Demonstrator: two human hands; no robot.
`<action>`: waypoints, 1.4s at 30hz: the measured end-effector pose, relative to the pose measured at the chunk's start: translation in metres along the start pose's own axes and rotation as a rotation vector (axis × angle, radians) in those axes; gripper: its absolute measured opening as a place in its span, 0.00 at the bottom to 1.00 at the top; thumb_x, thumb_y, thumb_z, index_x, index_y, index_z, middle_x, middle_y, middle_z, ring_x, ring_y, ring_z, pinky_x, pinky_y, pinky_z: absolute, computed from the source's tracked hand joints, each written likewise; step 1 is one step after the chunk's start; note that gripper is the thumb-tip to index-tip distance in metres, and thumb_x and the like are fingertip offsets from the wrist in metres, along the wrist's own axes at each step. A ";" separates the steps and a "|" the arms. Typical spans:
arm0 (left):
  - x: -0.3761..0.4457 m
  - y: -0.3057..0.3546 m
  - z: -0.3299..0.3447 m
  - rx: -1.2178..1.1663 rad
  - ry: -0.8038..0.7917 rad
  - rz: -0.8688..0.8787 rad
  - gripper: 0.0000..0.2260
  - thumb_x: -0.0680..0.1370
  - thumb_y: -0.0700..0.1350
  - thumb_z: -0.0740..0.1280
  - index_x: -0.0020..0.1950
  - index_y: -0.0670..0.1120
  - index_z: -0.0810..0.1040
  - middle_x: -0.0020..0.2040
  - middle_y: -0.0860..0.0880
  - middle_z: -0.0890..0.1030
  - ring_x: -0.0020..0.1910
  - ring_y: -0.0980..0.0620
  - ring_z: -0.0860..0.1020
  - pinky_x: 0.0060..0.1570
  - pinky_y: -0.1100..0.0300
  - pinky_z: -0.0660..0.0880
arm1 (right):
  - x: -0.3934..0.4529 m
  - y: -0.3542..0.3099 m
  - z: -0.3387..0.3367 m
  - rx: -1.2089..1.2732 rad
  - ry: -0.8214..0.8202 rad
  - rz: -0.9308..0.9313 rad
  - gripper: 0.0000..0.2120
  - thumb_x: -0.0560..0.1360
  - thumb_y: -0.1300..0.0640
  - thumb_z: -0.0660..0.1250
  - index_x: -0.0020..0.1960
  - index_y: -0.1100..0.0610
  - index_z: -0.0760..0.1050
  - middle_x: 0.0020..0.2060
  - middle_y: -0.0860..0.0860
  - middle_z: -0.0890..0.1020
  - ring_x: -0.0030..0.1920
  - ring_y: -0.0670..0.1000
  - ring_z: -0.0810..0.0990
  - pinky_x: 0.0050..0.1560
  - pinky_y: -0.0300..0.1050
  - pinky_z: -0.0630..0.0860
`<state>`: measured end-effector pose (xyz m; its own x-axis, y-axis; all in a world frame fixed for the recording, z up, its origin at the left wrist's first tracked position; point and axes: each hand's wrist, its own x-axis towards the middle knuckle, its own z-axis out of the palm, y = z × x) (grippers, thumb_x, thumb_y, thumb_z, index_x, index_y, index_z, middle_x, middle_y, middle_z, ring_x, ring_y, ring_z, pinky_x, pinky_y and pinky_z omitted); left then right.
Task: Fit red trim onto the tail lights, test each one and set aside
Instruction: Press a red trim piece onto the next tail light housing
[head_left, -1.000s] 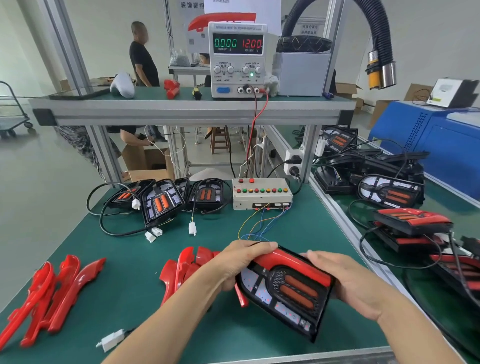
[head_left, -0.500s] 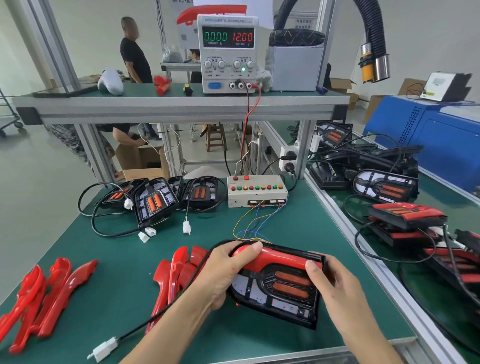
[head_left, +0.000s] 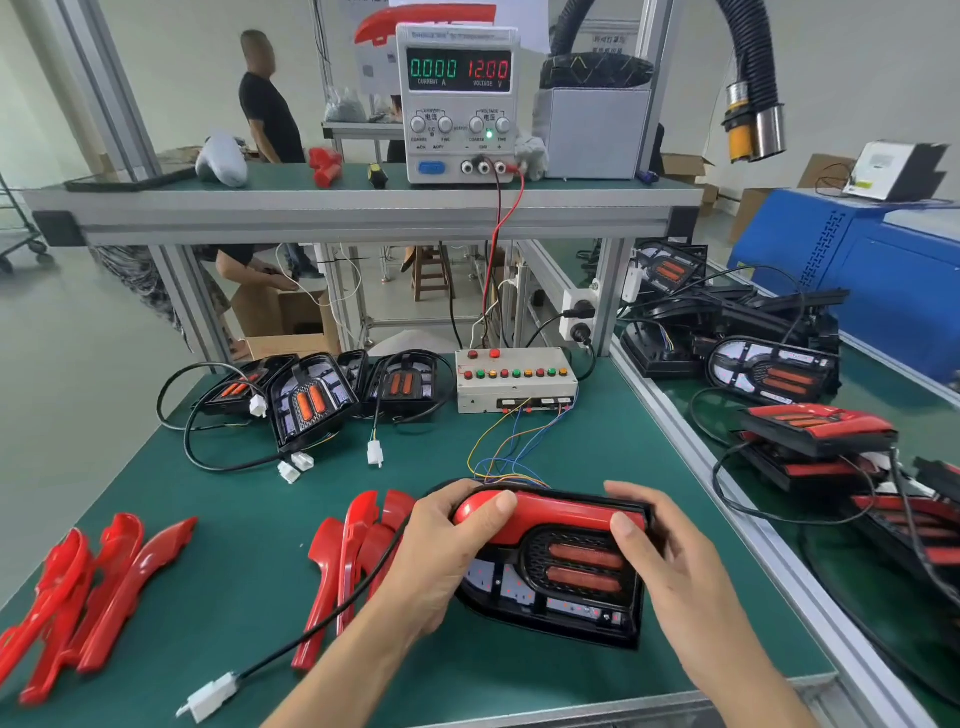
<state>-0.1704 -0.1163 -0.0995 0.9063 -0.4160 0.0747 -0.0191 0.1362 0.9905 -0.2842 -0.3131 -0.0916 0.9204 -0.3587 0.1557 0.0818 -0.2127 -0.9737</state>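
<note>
A black tail light (head_left: 561, 577) lies on the green workbench (head_left: 218, 519) near its front edge, held between two hands. Glossy red trim (head_left: 550, 512) runs along its top edge; below sit two orange-red bars in a black mesh oval. The left hand (head_left: 441, 545) grips the left end, thumb on the trim. The right hand (head_left: 670, 561) curls around the right end, thumb on the trim.
</note>
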 end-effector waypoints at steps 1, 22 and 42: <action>0.000 -0.001 0.000 0.001 -0.008 0.005 0.27 0.65 0.69 0.77 0.51 0.48 0.86 0.47 0.45 0.87 0.45 0.53 0.82 0.49 0.61 0.78 | 0.000 -0.001 0.000 0.014 -0.004 0.000 0.13 0.77 0.44 0.67 0.61 0.39 0.79 0.54 0.45 0.86 0.55 0.45 0.85 0.52 0.37 0.80; -0.004 0.007 -0.006 -0.141 -0.124 -0.234 0.20 0.70 0.56 0.76 0.52 0.41 0.85 0.50 0.40 0.85 0.49 0.45 0.82 0.60 0.45 0.73 | 0.002 -0.002 0.000 0.066 -0.045 0.065 0.16 0.74 0.41 0.64 0.61 0.36 0.78 0.55 0.45 0.85 0.54 0.45 0.84 0.51 0.38 0.78; 0.010 0.011 0.003 -0.258 0.045 -0.663 0.27 0.68 0.66 0.73 0.49 0.42 0.88 0.52 0.39 0.86 0.49 0.40 0.86 0.51 0.44 0.83 | 0.027 0.004 -0.007 -0.516 -0.060 -0.364 0.07 0.78 0.44 0.63 0.52 0.43 0.77 0.53 0.38 0.79 0.56 0.41 0.79 0.54 0.26 0.70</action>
<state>-0.1627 -0.1217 -0.0875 0.7094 -0.4481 -0.5441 0.6375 0.0787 0.7664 -0.2618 -0.3300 -0.0900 0.8894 -0.1326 0.4374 0.2122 -0.7278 -0.6522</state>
